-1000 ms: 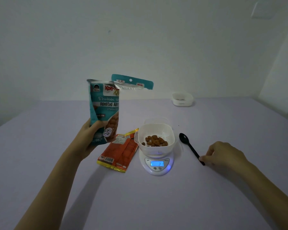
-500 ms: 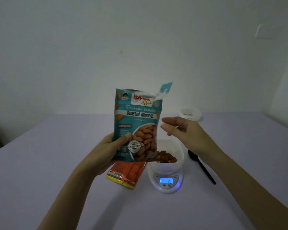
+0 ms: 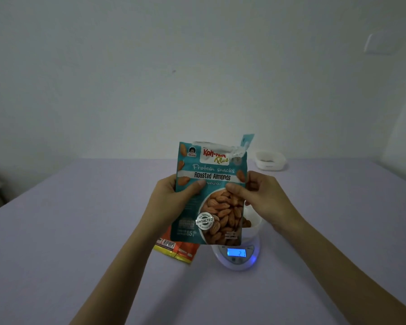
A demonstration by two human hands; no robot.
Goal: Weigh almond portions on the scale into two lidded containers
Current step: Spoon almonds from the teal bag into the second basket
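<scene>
Under both forearms, a pale lilac table [image 3: 80,231]. Held upright between the two hands, above it, the teal almond bag [image 3: 211,195], torn open along the top, with a flap of the tear standing up at the right-hand corner.

Left hand [image 3: 171,200] gripping the bag's left edge, thumb laid across the front, fingers hidden behind. Right hand [image 3: 263,198] gripping the right edge the same way, thumb on the printed almonds.

Below the right hand, the white scale [image 3: 237,260], glowing blue. Seated on it, mostly hidden behind the bag's lower corner, an open white container [image 3: 254,227]. Below the left hand, flat on the table and partly hidden by the bag, an orange-and-yellow packet [image 3: 178,252]. Well beyond the right hand, near the far edge, the second container [image 3: 270,161]; impossible to tell whether lidded.

Just under the right hand, a few almonds [image 3: 247,223] already in the container. Smallest, the display [image 3: 236,252], lit, digits too blurred to trust.

Judged as mid-portion on the first container, bag readied for another pour. Next, probably: tip the torn mouth over the container, shake out a little at a time, watch the reading, stop at the target.
</scene>
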